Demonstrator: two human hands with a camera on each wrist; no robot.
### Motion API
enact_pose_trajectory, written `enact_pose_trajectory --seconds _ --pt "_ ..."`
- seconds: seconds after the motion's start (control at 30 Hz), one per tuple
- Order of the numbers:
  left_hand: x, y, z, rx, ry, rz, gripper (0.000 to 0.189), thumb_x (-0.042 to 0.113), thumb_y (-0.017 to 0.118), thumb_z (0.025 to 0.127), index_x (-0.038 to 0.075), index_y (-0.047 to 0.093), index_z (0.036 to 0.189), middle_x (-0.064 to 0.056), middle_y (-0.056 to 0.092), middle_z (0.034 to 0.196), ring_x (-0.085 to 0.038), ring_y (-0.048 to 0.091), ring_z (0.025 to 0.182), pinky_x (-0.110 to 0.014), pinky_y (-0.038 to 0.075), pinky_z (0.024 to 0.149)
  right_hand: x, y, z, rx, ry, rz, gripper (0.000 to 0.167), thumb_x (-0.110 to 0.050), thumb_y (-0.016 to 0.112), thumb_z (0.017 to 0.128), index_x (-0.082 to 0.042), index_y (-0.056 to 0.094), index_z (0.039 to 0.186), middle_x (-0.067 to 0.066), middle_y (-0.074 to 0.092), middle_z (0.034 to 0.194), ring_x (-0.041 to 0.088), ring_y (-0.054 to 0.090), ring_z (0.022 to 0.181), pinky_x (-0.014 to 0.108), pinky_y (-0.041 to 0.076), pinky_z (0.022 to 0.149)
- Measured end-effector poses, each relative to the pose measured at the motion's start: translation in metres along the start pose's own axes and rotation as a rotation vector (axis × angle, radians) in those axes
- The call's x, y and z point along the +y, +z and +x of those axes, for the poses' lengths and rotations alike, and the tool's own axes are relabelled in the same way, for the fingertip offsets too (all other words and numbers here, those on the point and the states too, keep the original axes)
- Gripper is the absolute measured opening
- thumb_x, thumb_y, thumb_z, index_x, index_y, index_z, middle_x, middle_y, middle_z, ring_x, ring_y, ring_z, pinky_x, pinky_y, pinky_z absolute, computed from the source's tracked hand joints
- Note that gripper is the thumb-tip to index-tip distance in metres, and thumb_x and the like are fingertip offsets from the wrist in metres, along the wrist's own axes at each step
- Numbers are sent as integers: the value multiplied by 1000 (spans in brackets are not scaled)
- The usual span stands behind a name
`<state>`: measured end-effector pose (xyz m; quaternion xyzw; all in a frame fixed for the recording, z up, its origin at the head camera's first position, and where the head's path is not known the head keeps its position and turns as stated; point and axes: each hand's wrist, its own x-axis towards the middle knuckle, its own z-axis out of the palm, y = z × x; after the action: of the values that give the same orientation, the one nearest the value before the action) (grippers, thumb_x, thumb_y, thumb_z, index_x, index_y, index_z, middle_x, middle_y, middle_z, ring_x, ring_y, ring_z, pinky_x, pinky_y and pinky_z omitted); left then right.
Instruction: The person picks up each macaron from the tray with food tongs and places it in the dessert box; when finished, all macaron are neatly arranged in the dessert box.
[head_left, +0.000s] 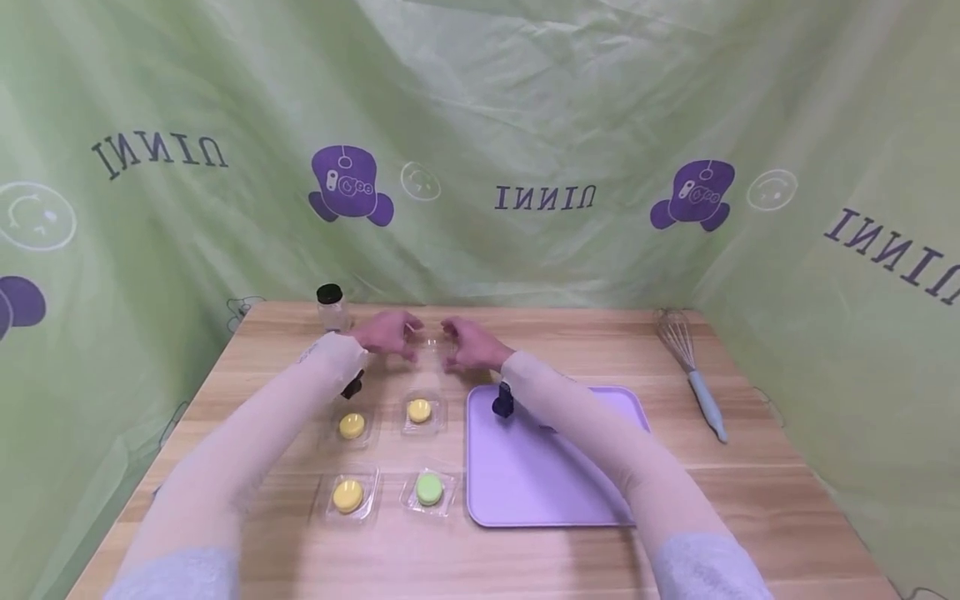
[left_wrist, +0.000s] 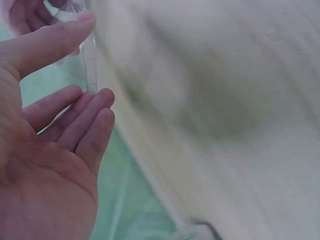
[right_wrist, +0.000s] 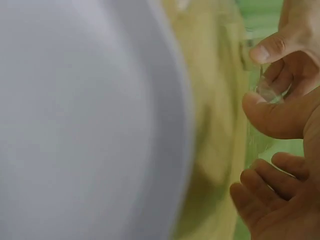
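Near the back of the table, my left hand [head_left: 388, 333] and my right hand [head_left: 476, 345] hold a clear plastic container [head_left: 432, 342] between them. In the left wrist view, the thumb and fingertips of the left hand grip opposite edges of the clear plastic [left_wrist: 91, 65]. The right wrist view has the right thumb and fingers spread around its other side; the transparent walls are hard to make out. Closer to the front lie three yellow macarons [head_left: 347, 496] and a green macaron [head_left: 429, 489], each in a clear plastic package.
A purple tray [head_left: 547, 492] lies under the right forearm. To its right is a whisk [head_left: 705, 402] with a blue handle. A clear jar [head_left: 332, 312] with a black lid stands at the back left. Green printed cloth [head_left: 480, 250] hangs around the wooden table [head_left: 750, 517].
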<state>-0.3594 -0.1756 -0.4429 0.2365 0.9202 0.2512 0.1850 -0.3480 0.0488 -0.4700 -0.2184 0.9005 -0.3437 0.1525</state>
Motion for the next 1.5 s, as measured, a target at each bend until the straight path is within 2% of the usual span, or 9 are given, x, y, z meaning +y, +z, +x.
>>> enact_pose_trajectory --seconds 0.13,0.27,0.4,0.53,0.7,0.83,1.07,1.27,1.5 --pt "10 -20 -2 85 53 1 76 19 84 78 -4 51 143 -24 62 138 -38 63 126 -50 53 109 -7 -20 -2 47 -29 82 79 -11 80 84 -4 40 152 17 51 151 33 50 139 48 42 121" --pt "27 -42 -11 164 88 -20 79 23 86 78 1 51 145 -21 62 140 -37 63 126 -51 52 109 -19 -40 -10 108 -64 96 78 -15 81 84 -8 41 152 15 52 150 32 53 137 47 47 116" --pt "52 -52 -33 228 115 -29 80 22 86 78 5 51 147 -21 59 144 -38 59 131 -56 48 113 -31 -52 -27 157 -123 80 81 -19 83 83 -12 42 153 12 54 148 28 56 130 42 53 109" --pt "74 -49 -63 248 136 39 82 28 86 79 10 49 149 -17 54 150 -38 54 135 -59 45 115 -44 -56 -54 194 -224 3 81 -20 84 81 -11 44 151 11 55 146 26 55 129 37 54 105" --pt "89 -29 -97 243 212 94 86 29 87 78 11 46 152 -14 50 154 -37 51 140 -59 41 118 -57 -47 -94 209 -361 -48 81 -17 86 78 -3 46 147 13 57 144 27 56 128 39 53 108" --pt "94 -5 -120 240 287 75 87 22 89 74 10 48 150 -14 53 152 -37 52 140 -56 41 119 -57 -28 -124 191 -431 -43 84 -13 87 77 -2 43 148 13 58 142 25 58 125 39 54 107" --pt "90 40 -151 165 280 74 88 22 89 75 7 47 150 -15 51 153 -35 54 138 -52 47 115 -50 12 -165 134 -457 -128 88 -23 87 80 -4 39 151 13 60 136 23 59 121 38 56 103" --pt "84 69 -161 118 273 56 86 25 88 76 10 48 150 -10 55 152 -33 54 138 -52 47 115 -40 33 -181 84 -428 -202 88 -34 86 80 -5 41 149 11 61 140 22 59 128 37 51 113" --pt "78 92 -162 23 222 69 85 28 86 78 8 47 151 -19 47 156 -38 48 143 -55 42 118 -31 51 -190 26 -414 -257 89 -41 83 82 -5 38 150 12 57 145 22 58 133 35 48 116"
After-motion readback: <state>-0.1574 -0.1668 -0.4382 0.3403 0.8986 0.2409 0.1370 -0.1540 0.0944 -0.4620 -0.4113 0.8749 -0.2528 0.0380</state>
